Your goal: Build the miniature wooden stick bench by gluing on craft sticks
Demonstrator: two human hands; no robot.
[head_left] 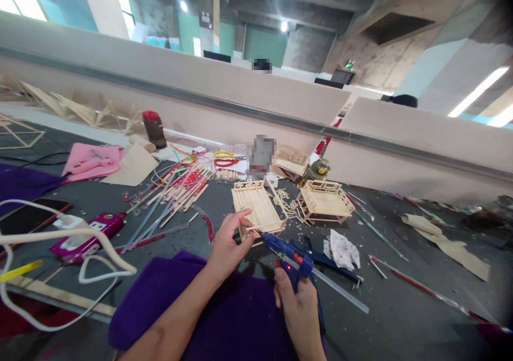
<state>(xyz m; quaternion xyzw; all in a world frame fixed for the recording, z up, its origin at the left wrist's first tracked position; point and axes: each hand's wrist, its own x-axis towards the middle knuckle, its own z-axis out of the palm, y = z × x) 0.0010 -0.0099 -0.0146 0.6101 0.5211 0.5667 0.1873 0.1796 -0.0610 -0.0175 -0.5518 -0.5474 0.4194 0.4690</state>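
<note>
- Pale partition (180,85) backs the dark table (380,323), which carries scattered sticks (190,187).
- Slatted model (256,206): on the table beyond the left hand (230,238); deck laid, far-end railing present.
- Judged against the railed model (324,197) to its right, further railing appears outstanding.
- Left fingers: bunched at the slatted model's near edge; pinched piece unconfirmed.
- Right hand (296,302): fingers wrapped around the glue gun (290,256), tip near the slatted model.

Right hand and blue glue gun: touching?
Touching. The head view shows the right hand wrapped around the handle of the blue glue gun.
</note>
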